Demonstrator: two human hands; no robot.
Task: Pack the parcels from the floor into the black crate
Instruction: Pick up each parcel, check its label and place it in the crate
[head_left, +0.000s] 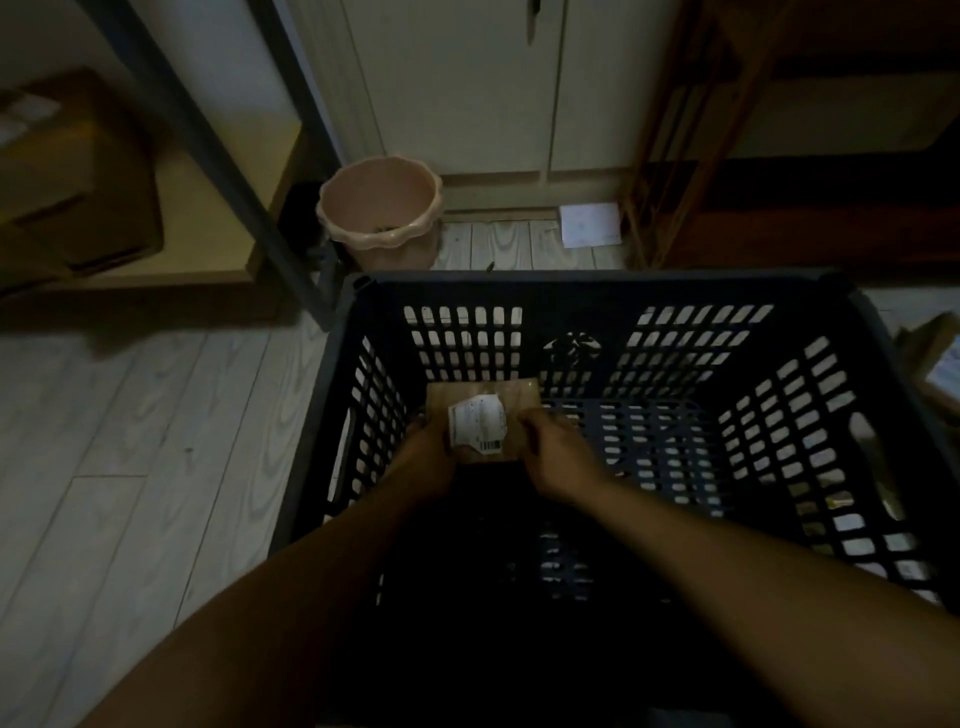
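Gripped by left hand (431, 449) and right hand (558, 452), cardboard parcel (485, 413) is being placed far left in black crate (597, 283); release needed next.

**Matt plastic, brown card, pale grained boards**

The black crate (597, 283) is matt moulded plastic, its walls a grid of slots. The parcel (511, 400) looks like dull brown cardboard and carries a white printed paper label (478, 423). The floor (130, 415) is pale board with a wood grain and a faint sheen. The pink bin (384, 208) is smooth plastic. The rack (675, 156) is reddish wood. The box (78, 182) is brown cardboard.
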